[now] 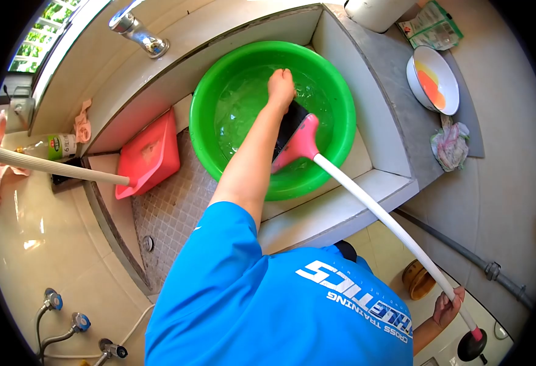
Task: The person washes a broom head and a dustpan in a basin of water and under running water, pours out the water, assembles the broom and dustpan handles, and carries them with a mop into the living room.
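Observation:
A broom with a pink head [303, 139], black bristles [289, 127] and a long white handle [381, 213] reaches from a green basin [198, 116] down to the lower right. Clear water [234, 116] lies in the basin. My left hand [281, 89] is closed at the far edge of the bristles, over the water; its fingertips are partly hidden. Near the handle's far end, my right hand [448, 308] wraps round the shaft. The basin stands in a tiled sink [393, 146].
A pink dustpan [150, 158] with a long pale handle [54, 165] leans in the sink's left part. On the right ledge are a white bowl [412, 76], a green-and-white packet [432, 27] and a crumpled plastic bag [450, 149]. A chrome tap [140, 35] stands behind.

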The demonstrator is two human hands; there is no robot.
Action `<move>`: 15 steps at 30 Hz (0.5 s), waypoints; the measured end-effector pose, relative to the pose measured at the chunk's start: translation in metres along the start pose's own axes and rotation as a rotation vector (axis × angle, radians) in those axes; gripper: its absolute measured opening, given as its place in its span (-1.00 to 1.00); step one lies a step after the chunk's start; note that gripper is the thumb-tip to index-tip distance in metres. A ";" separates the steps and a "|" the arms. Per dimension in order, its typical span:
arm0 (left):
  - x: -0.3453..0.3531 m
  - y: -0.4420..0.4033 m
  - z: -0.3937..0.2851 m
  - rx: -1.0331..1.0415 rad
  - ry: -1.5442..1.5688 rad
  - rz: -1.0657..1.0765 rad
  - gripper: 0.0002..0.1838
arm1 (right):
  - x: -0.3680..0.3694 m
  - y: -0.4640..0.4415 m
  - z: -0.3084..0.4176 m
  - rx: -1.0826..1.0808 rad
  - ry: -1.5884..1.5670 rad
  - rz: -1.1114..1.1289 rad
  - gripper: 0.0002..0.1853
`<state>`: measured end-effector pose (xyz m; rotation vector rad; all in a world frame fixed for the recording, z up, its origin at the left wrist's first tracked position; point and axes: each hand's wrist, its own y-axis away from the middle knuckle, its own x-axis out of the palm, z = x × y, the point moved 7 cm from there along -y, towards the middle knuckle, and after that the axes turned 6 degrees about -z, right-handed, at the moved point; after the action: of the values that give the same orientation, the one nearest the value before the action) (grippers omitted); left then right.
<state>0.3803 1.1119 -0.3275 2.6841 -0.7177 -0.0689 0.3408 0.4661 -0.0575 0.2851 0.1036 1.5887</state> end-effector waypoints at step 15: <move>-0.133 0.011 -0.049 0.479 -0.895 -0.065 -0.75 | 0.107 0.005 -0.005 -0.206 0.433 0.070 -0.74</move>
<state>0.2664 1.1843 -0.2839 3.0697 -0.9729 -1.3274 0.3335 0.5730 -0.0485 -0.2211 0.2642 1.6953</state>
